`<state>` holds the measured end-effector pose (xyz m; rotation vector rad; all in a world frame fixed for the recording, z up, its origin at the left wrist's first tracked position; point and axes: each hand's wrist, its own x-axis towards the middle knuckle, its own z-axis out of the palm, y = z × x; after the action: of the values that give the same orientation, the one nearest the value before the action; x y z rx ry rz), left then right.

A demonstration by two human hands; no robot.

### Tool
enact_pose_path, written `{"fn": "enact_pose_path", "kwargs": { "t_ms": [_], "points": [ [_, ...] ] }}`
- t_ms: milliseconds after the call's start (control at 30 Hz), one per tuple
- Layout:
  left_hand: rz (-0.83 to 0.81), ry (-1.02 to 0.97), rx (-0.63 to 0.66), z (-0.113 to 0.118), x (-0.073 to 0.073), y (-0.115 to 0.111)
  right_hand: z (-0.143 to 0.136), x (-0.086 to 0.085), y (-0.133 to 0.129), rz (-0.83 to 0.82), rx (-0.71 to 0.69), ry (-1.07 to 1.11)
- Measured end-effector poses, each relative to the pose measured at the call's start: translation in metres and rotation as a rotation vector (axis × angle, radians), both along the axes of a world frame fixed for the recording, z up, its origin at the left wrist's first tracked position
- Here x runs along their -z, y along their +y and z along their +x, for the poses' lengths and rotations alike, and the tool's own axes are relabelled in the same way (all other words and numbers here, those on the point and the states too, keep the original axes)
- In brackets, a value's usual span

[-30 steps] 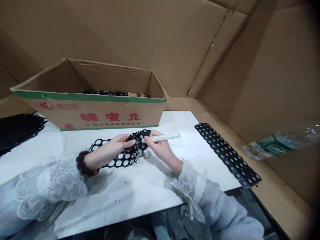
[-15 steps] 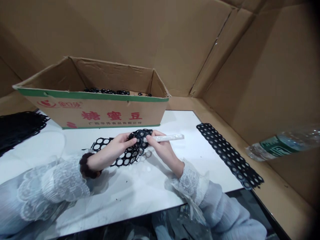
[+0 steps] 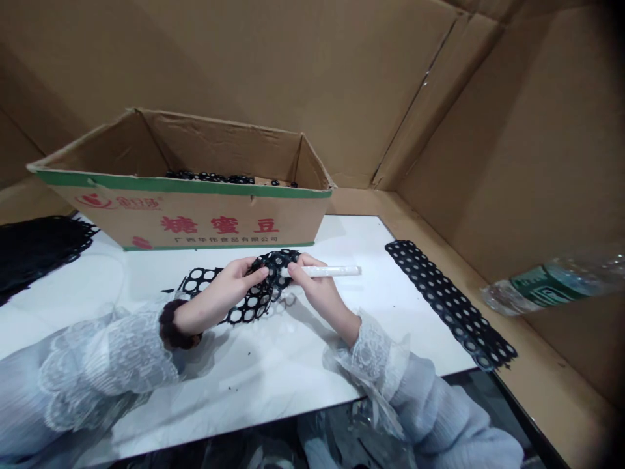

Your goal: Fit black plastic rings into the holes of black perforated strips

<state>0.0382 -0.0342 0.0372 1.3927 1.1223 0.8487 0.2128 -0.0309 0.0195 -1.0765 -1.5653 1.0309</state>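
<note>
A black mesh strip with rows of round holes point(image 3: 247, 307) is bunched up at one end in front of me, its other end hanging down over the white board. My left hand point(image 3: 239, 279) is closed on the bunched part, thumb on top. In my right hand point(image 3: 312, 280) is a white pen-like stick point(image 3: 334, 271), pinched between thumb and fingers. The stick's left end meets the mesh; its exact tip is too small to make out. The right fingers lie right beside the mesh, and I cannot tell whether they also grip it.
Behind my hands stands an open cardboard box point(image 3: 224, 225) with black mesh pieces inside. Another perforated black strip point(image 3: 449, 303) lies at the right edge of the white board point(image 3: 273, 371). A black pile point(image 3: 39, 254) is at far left, a plastic bottle point(image 3: 551, 283) at far right. Cardboard walls surround the board.
Almost nothing differs. The whole view has shifted very slightly, and both hands keep the same hold on the mesh and the stick.
</note>
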Motion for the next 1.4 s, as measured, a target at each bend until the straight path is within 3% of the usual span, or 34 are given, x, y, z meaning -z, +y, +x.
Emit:
{"fn": "enact_pose_path", "kwargs": {
  "t_ms": [233,400,567,667,767,833,933,1033,1100,1267,1333,1400],
  "points": [
    [-0.004,-0.035,0.008,-0.001,0.006,-0.001,-0.005,0.002,-0.002,0.150,0.055,-0.129],
    [-0.101,-0.118,0.062,-0.002,0.010,-0.001,-0.010,0.011,-0.001,0.295,0.152,-0.255],
    [-0.112,-0.098,0.131,-0.005,0.011,0.004,-0.007,0.007,-0.001,0.345,0.168,-0.273],
    [0.154,0.130,0.102,-0.007,0.012,0.008,-0.004,0.005,0.001,0.291,0.125,-0.224],
    [0.676,0.467,-0.148,-0.010,0.014,0.009,-0.003,0.003,0.002,0.199,0.109,-0.147],
    [0.935,0.595,-0.283,-0.012,0.016,0.008,-0.004,0.003,0.001,0.160,0.105,-0.113],
    [1.075,0.716,-0.263,-0.014,0.017,0.004,-0.005,0.002,-0.001,0.136,0.090,-0.083],
    [1.021,0.773,-0.185,-0.013,0.014,0.002,-0.006,0.002,-0.003,0.120,0.088,-0.077],
    [0.907,0.709,-0.113,-0.011,0.011,0.002,-0.006,0.002,-0.004,0.116,0.083,-0.076],
    [0.395,0.383,0.142,-0.011,0.001,0.009,-0.006,0.005,-0.003,0.117,0.045,-0.084],
    [0.373,0.399,0.100,-0.017,-0.007,0.013,-0.005,0.007,-0.002,0.116,0.058,-0.080],
    [0.507,0.487,-0.098,-0.026,-0.018,0.017,-0.003,0.007,0.000,0.109,0.100,-0.058]
  ]
}}
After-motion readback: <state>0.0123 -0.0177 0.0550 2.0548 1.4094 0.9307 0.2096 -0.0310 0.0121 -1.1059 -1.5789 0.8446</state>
